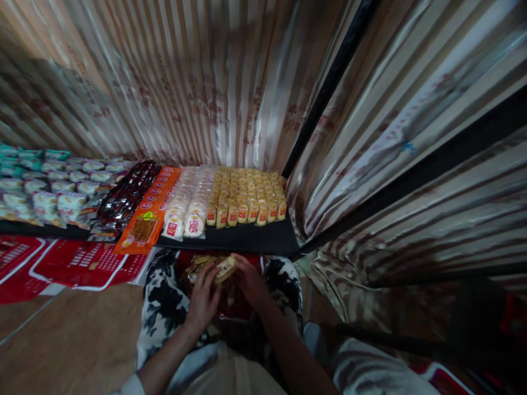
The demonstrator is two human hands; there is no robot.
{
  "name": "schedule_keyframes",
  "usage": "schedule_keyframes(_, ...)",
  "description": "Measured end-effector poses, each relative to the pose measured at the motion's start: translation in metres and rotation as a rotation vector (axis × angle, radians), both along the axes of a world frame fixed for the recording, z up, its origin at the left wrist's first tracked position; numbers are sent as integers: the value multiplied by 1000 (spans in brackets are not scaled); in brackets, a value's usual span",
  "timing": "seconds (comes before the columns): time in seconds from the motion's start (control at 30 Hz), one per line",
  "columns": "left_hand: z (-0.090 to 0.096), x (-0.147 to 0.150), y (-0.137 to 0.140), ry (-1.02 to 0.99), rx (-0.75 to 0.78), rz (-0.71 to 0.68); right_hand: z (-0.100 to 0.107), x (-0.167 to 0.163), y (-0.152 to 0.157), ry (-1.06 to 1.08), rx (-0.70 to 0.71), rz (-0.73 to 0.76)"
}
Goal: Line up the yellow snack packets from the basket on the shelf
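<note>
Above my lap, a small yellowish wrapped snack packet (225, 269) is held between both hands. My left hand (205, 296) has its fingers closed on the packet's left side. On the other side, the fingertips of my right hand (249, 278) pinch its right end. More yellowish packets (196, 264) lie just beyond my left hand, in a red bag (236, 308) between my knees. My hands partly cover the bag. Straight ahead, similar yellow packets (247, 197) stand in tight rows on a black shelf (242, 237).
Left of the yellow rows are white packets (185, 206), an orange snack bag (144, 219), dark shiny packets (125, 195) and white-and-green packets (49, 181). Striped plastic sheeting (197, 82) hangs behind, with a black pole (329, 88) at the corner. Red printed bags (82, 260) hang below the shelf.
</note>
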State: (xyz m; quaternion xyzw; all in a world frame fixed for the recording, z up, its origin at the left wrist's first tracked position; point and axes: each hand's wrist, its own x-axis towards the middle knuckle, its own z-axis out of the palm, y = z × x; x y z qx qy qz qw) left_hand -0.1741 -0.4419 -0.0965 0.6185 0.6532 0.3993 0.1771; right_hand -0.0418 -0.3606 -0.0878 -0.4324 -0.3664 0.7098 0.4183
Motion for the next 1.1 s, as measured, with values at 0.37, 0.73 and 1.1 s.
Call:
schedule_keyframes(0.37,42,11,29,-464,-194,75,19,20,11,179,-130,98)
schedule_keyframes(0.73,41,17,60,-693,-500,-91,2,29,27,105,-28,-98)
schedule_keyframes(1.1,63,29,118,-268,-350,-250,33,45,56,28,155,-106)
